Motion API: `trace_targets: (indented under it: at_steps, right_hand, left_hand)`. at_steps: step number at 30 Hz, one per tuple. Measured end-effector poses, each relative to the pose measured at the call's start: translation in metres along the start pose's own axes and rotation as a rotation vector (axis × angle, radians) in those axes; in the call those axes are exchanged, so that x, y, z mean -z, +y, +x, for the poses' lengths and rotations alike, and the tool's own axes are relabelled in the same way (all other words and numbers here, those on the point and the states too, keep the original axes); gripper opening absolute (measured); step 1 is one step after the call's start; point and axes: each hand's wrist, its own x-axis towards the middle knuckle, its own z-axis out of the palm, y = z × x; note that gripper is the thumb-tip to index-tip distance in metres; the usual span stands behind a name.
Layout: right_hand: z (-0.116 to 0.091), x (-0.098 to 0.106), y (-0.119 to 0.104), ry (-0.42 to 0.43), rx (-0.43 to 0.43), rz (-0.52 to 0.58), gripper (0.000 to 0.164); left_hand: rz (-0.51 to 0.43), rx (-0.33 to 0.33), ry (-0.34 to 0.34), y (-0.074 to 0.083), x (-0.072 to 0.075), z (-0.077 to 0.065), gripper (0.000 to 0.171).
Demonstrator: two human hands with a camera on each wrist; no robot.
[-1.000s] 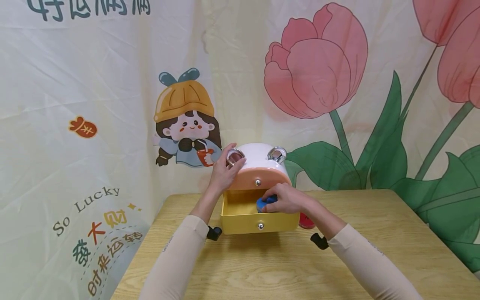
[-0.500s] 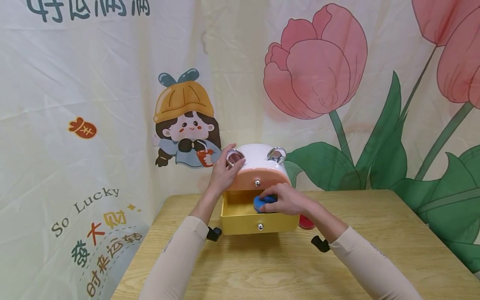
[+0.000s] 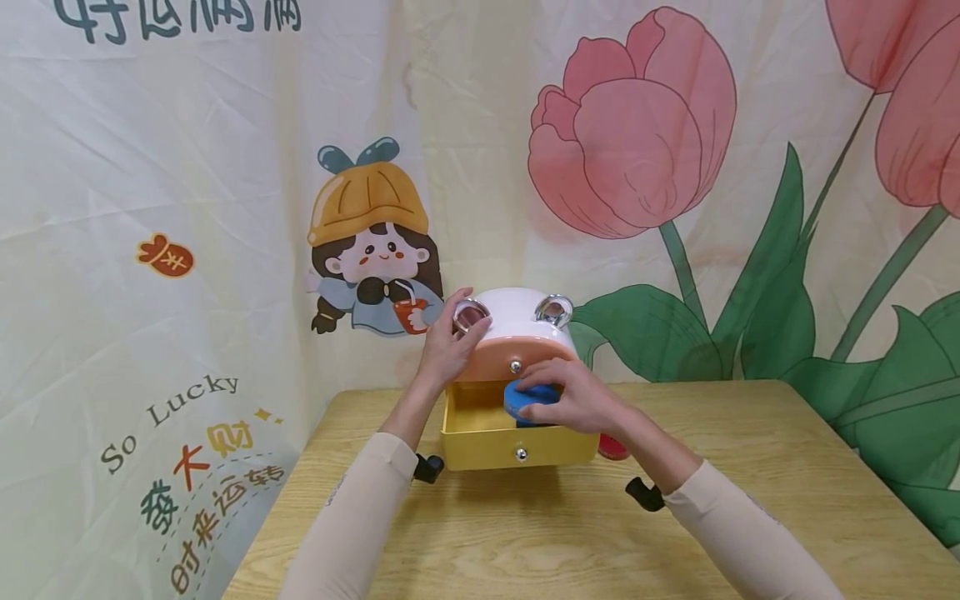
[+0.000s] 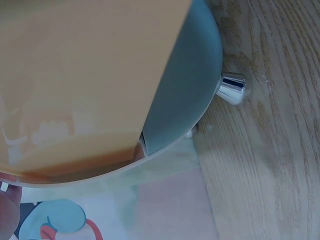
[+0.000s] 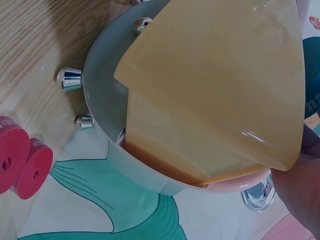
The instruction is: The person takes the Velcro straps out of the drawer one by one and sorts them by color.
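A small drawer cabinet (image 3: 517, 312) with a white rounded top and two shiny ring-shaped ornaments stands on the table. Its upper orange drawer is closed; the lower yellow drawer (image 3: 480, 450) is pulled out. My left hand (image 3: 448, 337) grips the cabinet's upper left, thumb and fingers around the left ornament. Over the yellow drawer, my right hand (image 3: 577, 396) pinches a blue round roll (image 3: 521, 402) between thumb and fingers. White lettering shows on the blue roll (image 5: 312, 75) in the right wrist view. A dark blue patch is visible below it, inside the drawer.
Two red rolls (image 5: 35, 170) with centre holes lie on the table right of the cabinet, partly hidden by the right arm in the head view. The wooden table (image 3: 495, 542) extends in front. Behind hangs a printed cloth (image 3: 480, 167) with tulips. Silver legs (image 4: 232, 89) support the cabinet.
My right hand has raised the blue roll a little and shifted it slightly left, so more of it shows above the drawer front. The left hand stays on the cabinet.
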Motion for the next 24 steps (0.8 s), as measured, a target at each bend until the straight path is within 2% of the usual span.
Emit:
trace_targets:
  at_steps: [4, 12, 24]
  right_hand:
    - [0.000, 0.001, -0.001, 0.058, 0.045, -0.001, 0.033]
    - [-0.002, 0.004, 0.000, 0.121, 0.061, 0.005, 0.035]
    - [-0.005, 0.013, 0.002, 0.341, 0.094, 0.009, 0.037]
  left_hand:
    - [-0.001, 0.008, -0.001, 0.001, 0.000, 0.000, 0.069]
    - [0.000, 0.021, 0.000, 0.001, 0.000, 0.000, 0.065]
    - [0.013, 0.011, 0.007, 0.001, -0.001, 0.000, 0.064]
